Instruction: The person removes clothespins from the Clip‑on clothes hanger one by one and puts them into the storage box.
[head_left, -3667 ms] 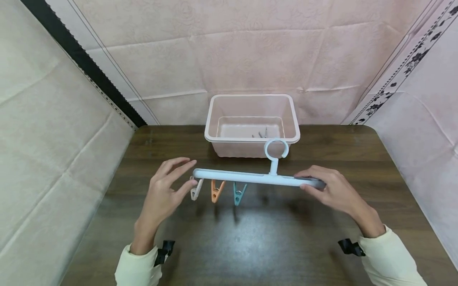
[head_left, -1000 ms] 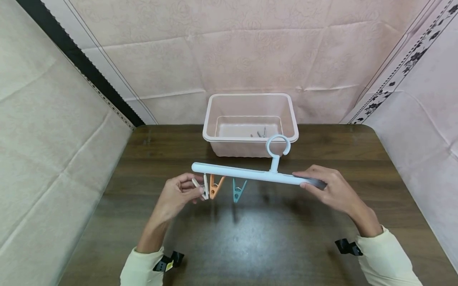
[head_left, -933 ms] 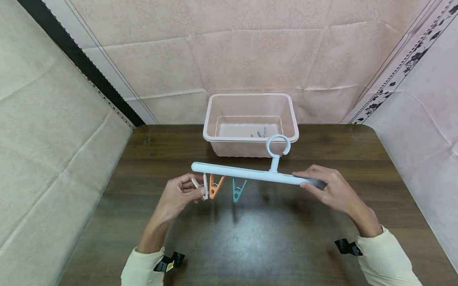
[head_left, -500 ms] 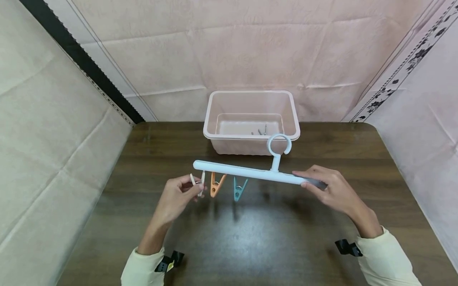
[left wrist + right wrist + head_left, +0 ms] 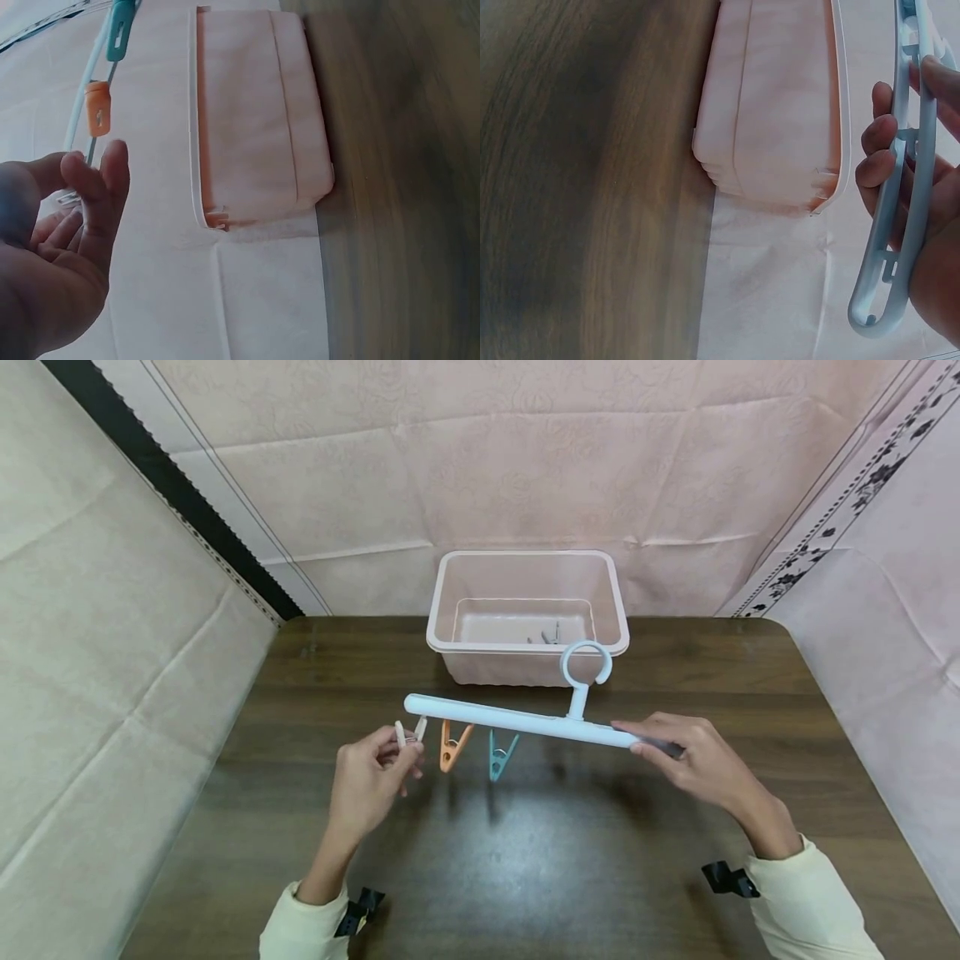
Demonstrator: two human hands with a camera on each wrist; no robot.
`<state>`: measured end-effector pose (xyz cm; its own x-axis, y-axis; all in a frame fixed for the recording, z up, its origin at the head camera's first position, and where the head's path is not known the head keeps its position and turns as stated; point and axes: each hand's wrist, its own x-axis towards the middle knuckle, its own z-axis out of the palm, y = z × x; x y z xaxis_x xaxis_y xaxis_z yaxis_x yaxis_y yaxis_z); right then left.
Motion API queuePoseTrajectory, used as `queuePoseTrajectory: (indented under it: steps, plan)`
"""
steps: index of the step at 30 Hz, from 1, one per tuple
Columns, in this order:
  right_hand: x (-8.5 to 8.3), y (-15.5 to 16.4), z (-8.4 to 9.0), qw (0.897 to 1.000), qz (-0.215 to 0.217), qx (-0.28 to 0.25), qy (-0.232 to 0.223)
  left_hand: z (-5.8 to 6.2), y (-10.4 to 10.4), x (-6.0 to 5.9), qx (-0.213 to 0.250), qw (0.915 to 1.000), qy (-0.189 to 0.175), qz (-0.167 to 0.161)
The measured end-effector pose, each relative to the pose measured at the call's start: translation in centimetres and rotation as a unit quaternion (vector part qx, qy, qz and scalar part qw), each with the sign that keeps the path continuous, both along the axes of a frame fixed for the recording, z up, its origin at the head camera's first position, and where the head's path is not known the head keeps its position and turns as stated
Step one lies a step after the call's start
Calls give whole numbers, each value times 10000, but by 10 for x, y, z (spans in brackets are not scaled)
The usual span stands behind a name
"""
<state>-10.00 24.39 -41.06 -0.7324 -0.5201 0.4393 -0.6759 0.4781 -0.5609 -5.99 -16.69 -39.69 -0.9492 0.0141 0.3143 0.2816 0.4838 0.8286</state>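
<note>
My left hand [image 5: 369,777] pinches white peg [image 5: 408,732] off hanger [image 5: 517,722]; right hand [image 5: 693,760] grips hanger; next, bin [image 5: 525,647] behind.

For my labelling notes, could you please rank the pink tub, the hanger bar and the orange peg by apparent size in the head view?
1. pink tub
2. hanger bar, longer but far slimmer
3. orange peg
</note>
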Motion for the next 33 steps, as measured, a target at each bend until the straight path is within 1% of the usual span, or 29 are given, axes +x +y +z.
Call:
queuePoseTrajectory:
  steps: [1,3,6,8,10,15,17,20,23,24,25,27,28,30,31,33]
  plan:
    - [0,0,0,10000,8,-5,4,-1,0,0,-231,9995,208,107]
    - [0,0,0,10000,24,-1,26,-4,1,0,-644,9953,656,297]
    - [-1,0,0,10000,61,18,39,-10,1,0,-1147,9825,1378,510]
    - [0,0,0,10000,80,31,39,-13,2,0,-1362,9732,1760,584]
    - [0,1,0,9999,103,33,-1,-15,2,0,-1508,9661,2003,615]
    - [1,0,0,9999,135,13,-58,-19,3,1,-1852,9487,2475,665]
    - [1,-1,1,9999,111,37,-6,-21,3,0,-1954,9407,2691,675]
    - [1,-2,1,9999,56,84,98,-23,3,0,-2085,9310,2914,694]
    - [0,-3,1,9998,25,96,152,-25,2,-1,-2302,9176,3138,815]
    - [0,-3,0,9999,14,63,154,-26,2,-2,-2412,9102,3245,899]
    - [1,-3,0,9999,-11,10,145,-27,2,-2,-2451,9059,3315,969]
    - [1,-4,0,9998,-85,-125,129,-27,1,-3,-2481,9022,3366,1061]
    - [1,-3,0,9997,-137,-178,131,-27,1,-4,-2438,9030,3363,1103]
    - [1,-3,0,9993,-238,-241,126,-26,1,-4,-2320,9071,3311,1167]
    - [1,-3,0,9992,-277,-239,132,-24,1,-4,-2222,9122,3243,1158]
    - [1,-2,1,9992,-310,-183,152,-23,1,-4,-2135,9174,3154,1153]
